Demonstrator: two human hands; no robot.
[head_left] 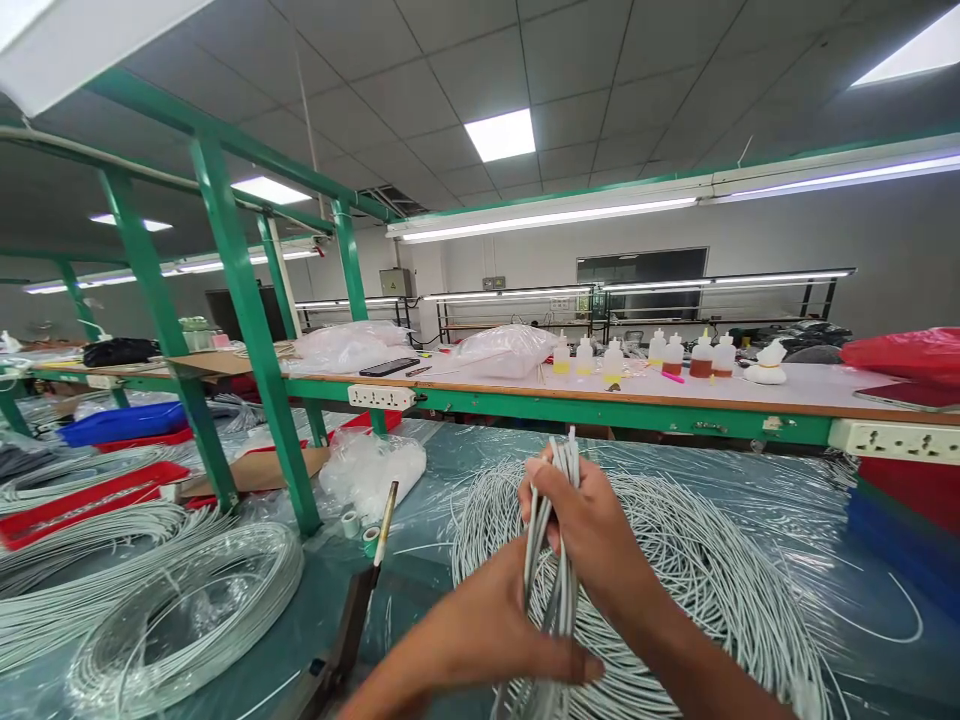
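Note:
A bundle of thin grey cables [564,595] stands upright in front of me, its cut ends gathered at the top. My right hand [581,510] is closed round the upper part, just below the ends. Lower down, my left hand [487,630] wraps the same bundle, its thumb lying across the front; its other fingers are mostly hidden behind the cables. Below and behind both hands, a wide loose coil of grey cable [720,580] lies on the plastic-covered table [810,520].
A dark bar with a pale-tipped handle [358,600] juts up left of my hands. Farther left lie a wrapped cable coil [187,620], a red tray [90,500] and a green post [255,330]. Several squeeze bottles [701,357] stand on the raised shelf [465,385].

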